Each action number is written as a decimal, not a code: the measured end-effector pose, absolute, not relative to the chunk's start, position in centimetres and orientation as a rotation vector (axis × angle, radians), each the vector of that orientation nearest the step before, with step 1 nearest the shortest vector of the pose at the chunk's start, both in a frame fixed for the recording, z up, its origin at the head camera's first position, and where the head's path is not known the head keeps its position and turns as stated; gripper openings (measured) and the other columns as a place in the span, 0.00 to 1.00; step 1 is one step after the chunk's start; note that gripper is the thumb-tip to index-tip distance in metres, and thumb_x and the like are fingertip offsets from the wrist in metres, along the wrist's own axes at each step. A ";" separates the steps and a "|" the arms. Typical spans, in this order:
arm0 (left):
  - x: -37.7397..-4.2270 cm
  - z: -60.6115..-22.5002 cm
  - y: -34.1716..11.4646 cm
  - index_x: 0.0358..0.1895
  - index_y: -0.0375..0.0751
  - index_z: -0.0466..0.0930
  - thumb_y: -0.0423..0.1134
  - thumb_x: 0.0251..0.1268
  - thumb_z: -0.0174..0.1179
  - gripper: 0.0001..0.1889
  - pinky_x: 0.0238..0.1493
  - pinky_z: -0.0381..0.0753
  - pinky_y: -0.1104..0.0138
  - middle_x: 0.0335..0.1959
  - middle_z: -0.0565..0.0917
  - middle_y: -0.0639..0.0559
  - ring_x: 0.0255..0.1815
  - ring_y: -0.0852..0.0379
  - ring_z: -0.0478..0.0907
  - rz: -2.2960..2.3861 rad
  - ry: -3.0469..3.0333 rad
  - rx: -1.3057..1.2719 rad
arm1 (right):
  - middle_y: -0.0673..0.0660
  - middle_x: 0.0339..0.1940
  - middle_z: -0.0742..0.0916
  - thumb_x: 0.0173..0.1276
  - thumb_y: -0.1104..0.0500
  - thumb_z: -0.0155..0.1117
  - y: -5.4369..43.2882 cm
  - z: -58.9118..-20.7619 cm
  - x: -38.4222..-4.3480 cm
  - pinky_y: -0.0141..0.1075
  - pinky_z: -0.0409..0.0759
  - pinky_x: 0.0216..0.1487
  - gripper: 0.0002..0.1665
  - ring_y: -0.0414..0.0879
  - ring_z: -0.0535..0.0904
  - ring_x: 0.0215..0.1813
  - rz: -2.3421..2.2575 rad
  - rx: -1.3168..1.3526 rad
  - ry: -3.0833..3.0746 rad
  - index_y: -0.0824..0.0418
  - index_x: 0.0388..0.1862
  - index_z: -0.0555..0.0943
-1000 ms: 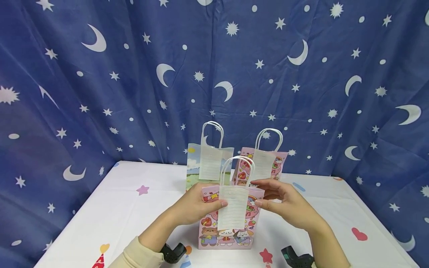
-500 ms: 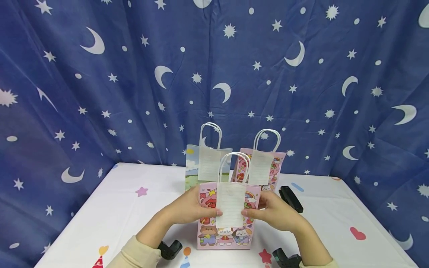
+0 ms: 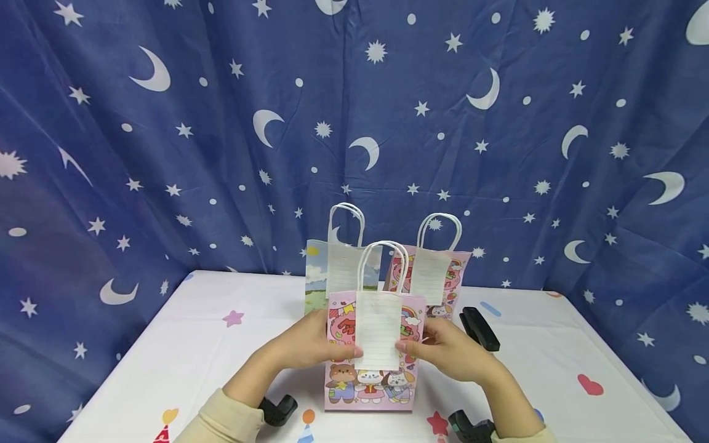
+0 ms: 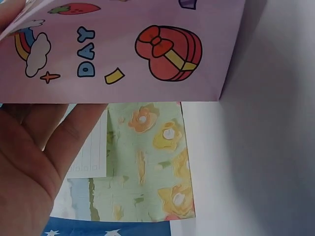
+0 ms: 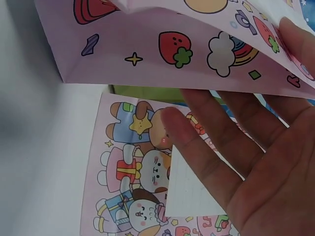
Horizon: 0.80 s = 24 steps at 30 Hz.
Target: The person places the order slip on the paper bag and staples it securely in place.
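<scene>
A pink paper gift bag (image 3: 370, 387) with cartoon animals stands upright on the table in front, its twin white handles raised. A lined white paper (image 3: 378, 332) hangs at its upper front. My left hand (image 3: 312, 341) grips the bag's left side, thumb on the front panel near the paper's edge and fingers behind. From the other side my right hand (image 3: 451, 352) holds it likewise, its thumb at the paper's right edge. In the right wrist view several fingers (image 5: 204, 164) reach behind the bag's back.
Behind stand a landscape-print gift bag (image 3: 317, 280) and another pink gift bag (image 3: 456, 280), each with a lined paper on its front. A black stapler (image 3: 479, 328) lies right of my right hand. A blue star-patterned curtain (image 3: 221, 154) hangs behind the white table (image 3: 221, 357).
Both hands have closed in on the front bag's sides, the right one moving left and down. The bag's top has tipped back slightly. The stapler has come into view behind the right hand.
</scene>
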<state>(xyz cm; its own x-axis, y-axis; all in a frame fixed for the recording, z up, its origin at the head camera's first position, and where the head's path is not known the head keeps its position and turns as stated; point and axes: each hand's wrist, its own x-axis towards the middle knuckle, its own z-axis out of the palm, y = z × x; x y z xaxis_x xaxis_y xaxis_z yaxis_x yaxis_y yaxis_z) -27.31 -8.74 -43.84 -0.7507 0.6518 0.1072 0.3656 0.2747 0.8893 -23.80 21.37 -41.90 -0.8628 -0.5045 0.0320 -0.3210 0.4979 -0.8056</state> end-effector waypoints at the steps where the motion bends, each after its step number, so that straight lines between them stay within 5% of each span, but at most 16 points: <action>1: -27.4 -43.9 -8.8 0.62 0.52 0.79 0.47 0.63 0.74 0.25 0.54 0.83 0.68 0.46 0.92 0.59 0.45 0.60 0.89 1.470 2.274 0.934 | 0.53 0.53 0.91 0.75 0.49 0.67 21.4 -41.9 -23.8 0.35 0.84 0.50 0.24 0.44 0.88 0.50 -1.299 -0.705 2.531 0.58 0.65 0.80; 10: -27.4 -43.8 -8.8 0.61 0.51 0.81 0.45 0.64 0.74 0.22 0.53 0.83 0.69 0.46 0.92 0.58 0.45 0.59 0.89 1.487 2.257 0.904 | 0.54 0.51 0.90 0.67 0.53 0.76 21.5 -42.0 -23.8 0.33 0.83 0.46 0.31 0.46 0.87 0.48 -1.287 -0.675 2.510 0.62 0.66 0.78; 24: -27.3 -43.7 -8.8 0.57 0.49 0.83 0.44 0.65 0.73 0.19 0.51 0.84 0.69 0.43 0.92 0.57 0.43 0.59 0.90 1.496 2.259 0.910 | 0.52 0.49 0.91 0.69 0.51 0.74 21.4 -42.0 -23.6 0.32 0.82 0.48 0.26 0.41 0.87 0.48 -1.246 -0.700 2.566 0.60 0.62 0.82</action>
